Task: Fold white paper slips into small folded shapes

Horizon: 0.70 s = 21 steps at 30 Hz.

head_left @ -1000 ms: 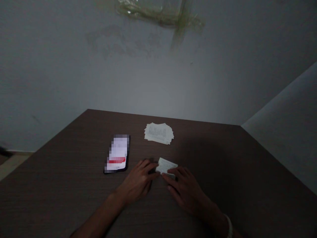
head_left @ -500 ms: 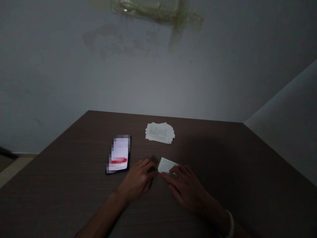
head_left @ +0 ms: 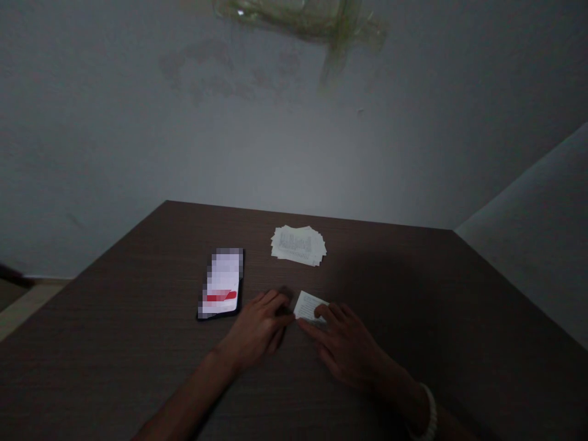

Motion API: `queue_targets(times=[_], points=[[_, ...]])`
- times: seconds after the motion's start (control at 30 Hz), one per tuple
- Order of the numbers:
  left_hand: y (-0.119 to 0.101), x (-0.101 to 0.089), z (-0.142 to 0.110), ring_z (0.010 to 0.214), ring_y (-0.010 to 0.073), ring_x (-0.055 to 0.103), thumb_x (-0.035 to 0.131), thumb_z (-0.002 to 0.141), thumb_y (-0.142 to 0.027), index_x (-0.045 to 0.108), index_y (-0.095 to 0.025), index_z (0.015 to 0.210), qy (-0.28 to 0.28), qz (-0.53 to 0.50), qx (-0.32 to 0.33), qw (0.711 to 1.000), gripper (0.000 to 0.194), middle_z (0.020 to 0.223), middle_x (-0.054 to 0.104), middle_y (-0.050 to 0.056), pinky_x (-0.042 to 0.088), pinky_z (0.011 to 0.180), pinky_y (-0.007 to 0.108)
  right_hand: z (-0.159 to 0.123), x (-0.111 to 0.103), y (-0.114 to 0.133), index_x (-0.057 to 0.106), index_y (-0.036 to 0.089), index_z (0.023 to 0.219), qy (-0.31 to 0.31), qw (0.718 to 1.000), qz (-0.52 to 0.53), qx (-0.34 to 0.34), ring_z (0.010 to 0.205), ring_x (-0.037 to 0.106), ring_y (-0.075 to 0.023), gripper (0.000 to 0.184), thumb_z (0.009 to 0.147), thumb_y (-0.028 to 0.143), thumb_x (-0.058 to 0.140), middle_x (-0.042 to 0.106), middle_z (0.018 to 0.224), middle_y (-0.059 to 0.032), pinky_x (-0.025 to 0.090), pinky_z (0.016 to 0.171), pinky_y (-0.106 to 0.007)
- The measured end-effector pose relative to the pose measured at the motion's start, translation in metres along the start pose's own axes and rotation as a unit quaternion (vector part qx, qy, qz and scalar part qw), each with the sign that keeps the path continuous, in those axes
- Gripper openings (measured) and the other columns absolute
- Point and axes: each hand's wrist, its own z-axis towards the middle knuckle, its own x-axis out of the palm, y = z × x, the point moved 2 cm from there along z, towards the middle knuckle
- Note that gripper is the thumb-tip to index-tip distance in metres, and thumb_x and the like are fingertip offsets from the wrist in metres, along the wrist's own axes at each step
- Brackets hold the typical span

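Head camera: your right hand [head_left: 344, 349] is resting on a small printed card [head_left: 309, 306], fingers spread across its near edge, while your left hand [head_left: 257, 327] is curling beside it, fingers pressed together. Both are working on a dark wooden table [head_left: 390, 294] — a phone [head_left: 220, 285] and a stack of paper cards [head_left: 298, 245] are lying just ahead.

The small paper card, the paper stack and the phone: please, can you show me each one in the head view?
small paper card [head_left: 307, 305]: head view, on its visible middle
paper stack [head_left: 298, 245]: head view, on the middle of the top sheet
phone [head_left: 221, 283]: head view, on the middle of its blurred screen
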Motion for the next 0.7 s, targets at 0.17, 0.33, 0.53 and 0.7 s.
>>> queue_targets(times=[0.17,0.33,0.53,0.7], points=[[-0.002,-0.002,0.002,0.098,0.0273,0.049,0.05,0.085,-0.01,0.069,-0.022,0.102,0.003,0.003,-0.009,1.0,0.028,0.101,0.056,0.008,0.044,0.081,0.044,-0.023,0.003,-0.009,0.049,0.029,0.134,-0.005,1.0,0.008,0.017,0.102,0.049,-0.0268,0.049,0.087,0.016,0.053,0.054,0.117,-0.0105,0.04,0.088,-0.043],[-0.002,-0.001,0.001,0.099,0.0279,0.049,0.05,0.084,-0.012,0.069,-0.021,0.102,-0.005,-0.007,-0.003,1.0,0.028,0.101,0.055,0.009,0.044,0.084,0.046,-0.052,0.004,-0.015,0.053,0.03,0.13,-0.038,0.998,0.032,0.047,0.1,0.051,-0.0248,0.045,0.087,0.016,0.054,0.058,0.111,-0.0087,0.042,0.087,-0.042],[-0.006,-0.003,0.001,0.098,0.0272,0.051,0.05,0.082,-0.013,0.068,-0.018,0.095,-0.02,-0.014,0.005,1.0,0.023,0.099,0.057,0.009,0.046,0.083,0.045,-0.058,0.005,-0.015,0.065,0.026,0.112,-0.104,0.986,0.093,0.093,0.094,0.056,-0.023,0.031,0.087,0.015,0.053,0.06,0.104,-0.0086,0.048,0.081,-0.039],[-0.009,0.001,0.001,0.101,0.0271,0.052,0.049,0.086,-0.015,0.065,-0.015,0.088,-0.038,-0.009,0.016,0.999,0.015,0.101,0.059,0.01,0.045,0.087,0.044,-0.032,0.0,-0.018,0.067,0.021,0.104,-0.176,0.968,0.125,0.132,0.094,0.058,-0.0219,0.023,0.089,0.015,0.051,0.06,0.103,-0.0097,0.05,0.083,-0.037]])
